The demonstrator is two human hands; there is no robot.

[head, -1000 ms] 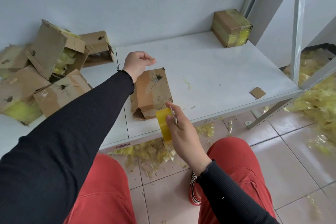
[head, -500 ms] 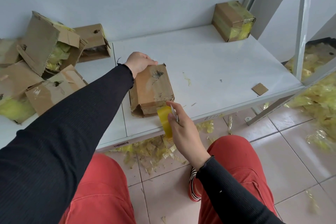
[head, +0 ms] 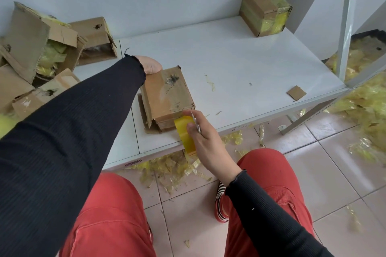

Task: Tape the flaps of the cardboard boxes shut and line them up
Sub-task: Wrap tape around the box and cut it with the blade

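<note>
A worn cardboard box (head: 167, 96) lies on the white shelf (head: 240, 64) near its front edge, its loose flaps facing me. My left hand (head: 150, 65) grips the box's far left corner; the sleeve hides most of the hand. My right hand (head: 205, 142) holds a yellow tape roll (head: 184, 131) pressed against the box's near right corner, with a thin metal blade between the fingers. A taped box (head: 264, 10) stands at the shelf's far right by the wall.
A heap of open, torn cardboard boxes (head: 41, 54) covers the left of the shelf. A cardboard scrap (head: 296, 92) lies near the right edge. A metal upright (head: 346, 21) stands at right. Yellow tape scraps (head: 367, 98) litter the tiled floor.
My left hand came down onto the box's far corner and took hold of it. The box shifted slightly toward me. My right hand brought the tape roll up against the box.
</note>
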